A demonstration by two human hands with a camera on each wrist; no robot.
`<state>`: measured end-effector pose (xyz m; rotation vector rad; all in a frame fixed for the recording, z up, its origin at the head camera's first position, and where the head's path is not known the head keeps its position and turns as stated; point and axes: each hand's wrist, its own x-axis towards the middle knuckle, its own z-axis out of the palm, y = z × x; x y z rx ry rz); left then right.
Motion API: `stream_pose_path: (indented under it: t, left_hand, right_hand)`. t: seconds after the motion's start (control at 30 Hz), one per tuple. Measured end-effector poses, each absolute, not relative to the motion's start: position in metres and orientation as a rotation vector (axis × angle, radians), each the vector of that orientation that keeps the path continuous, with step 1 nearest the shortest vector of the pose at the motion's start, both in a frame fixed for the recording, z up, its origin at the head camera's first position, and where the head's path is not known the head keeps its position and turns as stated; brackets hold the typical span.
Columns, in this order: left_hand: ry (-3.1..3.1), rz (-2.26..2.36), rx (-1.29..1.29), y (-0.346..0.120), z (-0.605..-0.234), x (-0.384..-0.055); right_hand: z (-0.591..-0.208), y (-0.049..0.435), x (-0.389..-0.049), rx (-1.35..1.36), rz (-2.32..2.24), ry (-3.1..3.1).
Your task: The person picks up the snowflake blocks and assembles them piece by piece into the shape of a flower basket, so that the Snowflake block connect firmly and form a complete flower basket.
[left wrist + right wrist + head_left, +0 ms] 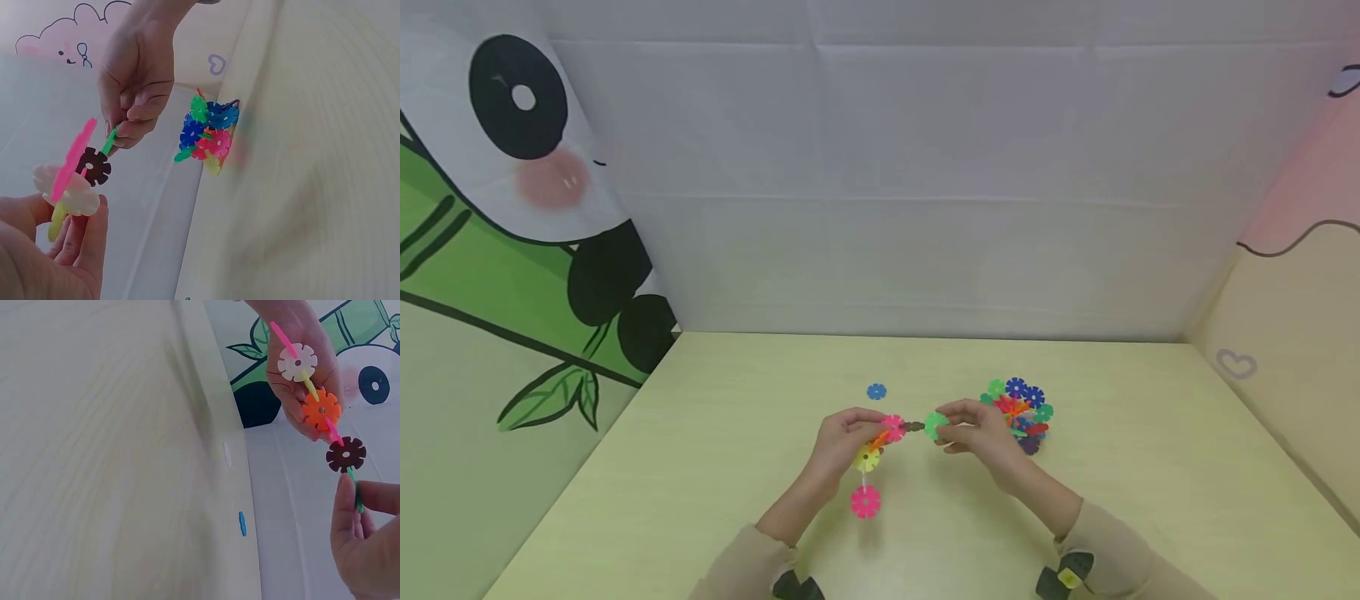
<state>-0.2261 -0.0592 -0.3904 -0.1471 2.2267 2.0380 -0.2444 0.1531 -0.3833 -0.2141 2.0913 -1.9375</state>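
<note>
My left hand (842, 446) pinches a chain of interlocking plastic flower discs near its pink disc (893, 428) and orange disc (322, 410). Below that hand hang a yellow disc (867, 458), a white disc (297, 362) seen edge-on from the head, and another pink disc (866, 502). At the chain's other end is a dark brown disc (346, 454). Between thumb and fingers, my right hand (988, 437) pinches a green disc (936, 426), its edge meeting the brown disc's rim in the right wrist view. Both hands are raised over the table.
A pile of mixed-colour flower discs (1017, 415) lies on the pale table (760, 375), just beyond my right hand. One loose blue disc (876, 392) lies behind the left hand. A white sheet (880, 250) closes off the back, with printed panels at both sides.
</note>
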Motion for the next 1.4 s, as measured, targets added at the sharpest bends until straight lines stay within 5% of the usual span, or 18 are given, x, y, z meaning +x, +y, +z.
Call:
stream_pose_path:
  t: [0.93,1.4]
  left_hand:
    - [2.315,2.065,-0.071,-0.046,-0.387,-0.220]
    - [2.385,2.042,-0.212,-0.078,-0.402,-0.231]
  right_hand:
    - [-0.386,0.148,-0.239,-0.183,-1.992,2.224]
    - [-0.391,0.139,-0.255,-0.441,-1.870,2.256]
